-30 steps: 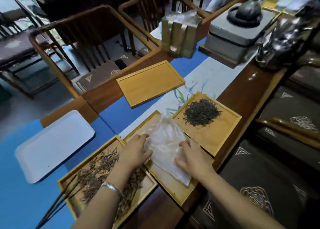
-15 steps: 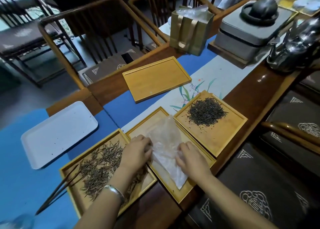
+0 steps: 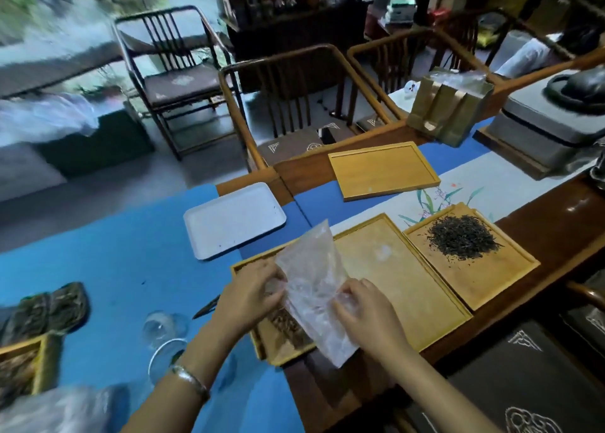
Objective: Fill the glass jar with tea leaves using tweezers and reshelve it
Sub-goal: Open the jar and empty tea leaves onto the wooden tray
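A clear plastic bag (image 3: 312,288) is held up between both hands above the near wooden tray (image 3: 242,265). My left hand (image 3: 252,297) grips its left edge, my right hand (image 3: 366,311) pinches its right side. Brown tea leaves (image 3: 288,326) lie in that tray, mostly hidden by the bag and hands. The glass jar (image 3: 163,334) lies on the blue cloth by my left wrist. Dark tweezers (image 3: 206,306) stick out from behind my left hand. Dark tea leaves (image 3: 461,239) are piled on the right tray (image 3: 510,269).
A bare wooden tray (image 3: 402,285) sits between the two tea trays, another (image 3: 383,171) further back. A white tray (image 3: 232,220) lies on the blue cloth. A gold bag (image 3: 448,112), a grey box (image 3: 550,128) and chairs (image 3: 294,99) stand behind. More tea bundles (image 3: 49,308) lie at left.
Both hands have lifted the plastic bag off the middle tray and carried it left over the near tea tray. The view has swung left, bringing the glass jar into sight.
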The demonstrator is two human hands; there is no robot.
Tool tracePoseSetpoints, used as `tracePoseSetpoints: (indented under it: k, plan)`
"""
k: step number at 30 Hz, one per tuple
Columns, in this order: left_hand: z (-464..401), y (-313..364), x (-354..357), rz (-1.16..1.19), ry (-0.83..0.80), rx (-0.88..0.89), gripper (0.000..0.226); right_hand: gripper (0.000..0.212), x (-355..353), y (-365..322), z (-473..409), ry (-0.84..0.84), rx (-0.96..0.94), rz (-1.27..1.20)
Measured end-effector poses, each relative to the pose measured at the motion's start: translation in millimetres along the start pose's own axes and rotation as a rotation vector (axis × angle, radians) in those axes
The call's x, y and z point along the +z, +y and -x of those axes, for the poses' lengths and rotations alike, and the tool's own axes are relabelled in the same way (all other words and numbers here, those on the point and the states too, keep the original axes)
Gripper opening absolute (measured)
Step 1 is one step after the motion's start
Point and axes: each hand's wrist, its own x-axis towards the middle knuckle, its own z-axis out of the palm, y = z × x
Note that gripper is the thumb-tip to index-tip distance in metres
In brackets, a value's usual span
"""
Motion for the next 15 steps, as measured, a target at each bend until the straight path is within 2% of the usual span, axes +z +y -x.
tracePoseSetpoints:
  k: [4, 12, 15]
  plan:
    - [73, -17, -26, -0.027, -0.031, -0.093, 0.027, 0.016, 22, -51, 34, -0.063, -0.074, 0.002]
    - [205, -13, -40, 0.106, 0.276, -0.224, 0.052, 0.023, 65, -122, 86, -0.053, 0.027, 0.036]
    - [233, -1, -30, 0.176, 0.224, -0.244, 0.062, 0.023, 74, -134, 98, -0.032, 0.079, 0.03]
